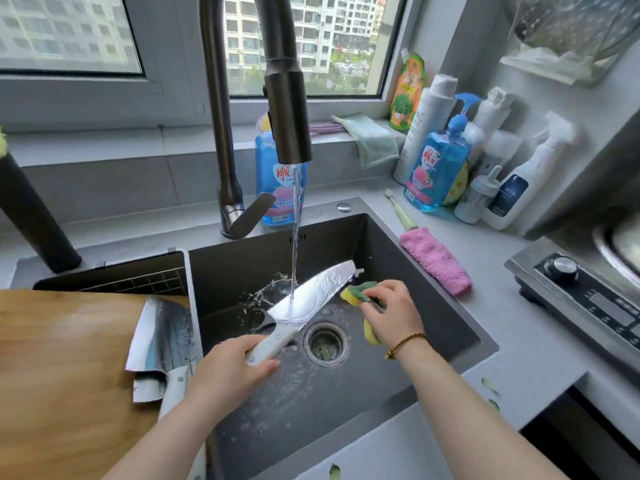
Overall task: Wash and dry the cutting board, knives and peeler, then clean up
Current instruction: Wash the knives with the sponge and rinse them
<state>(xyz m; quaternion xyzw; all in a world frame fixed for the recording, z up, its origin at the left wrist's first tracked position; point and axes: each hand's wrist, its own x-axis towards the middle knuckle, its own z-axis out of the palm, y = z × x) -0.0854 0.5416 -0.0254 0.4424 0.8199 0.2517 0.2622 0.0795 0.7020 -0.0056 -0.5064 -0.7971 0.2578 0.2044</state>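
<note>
Gripping knife [311,296] under faucet [287,112] stream in left hand [228,368], squeezing sponge [356,294] in right hand [391,317]; flanking sink [381,258]: pink cloth [434,259], bottle [420,133] reading "AC".

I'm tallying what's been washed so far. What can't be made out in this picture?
Peeler: not seen anywhere in the head view.
Cutting board: cut off by the left and bottom edges.
Cleaver on the board: handle runs under the left forearm; one blade or two stacked, unclear.
Sponge: mostly covered by the right hand.
Knife handle: wrapped by the left hand.
</note>
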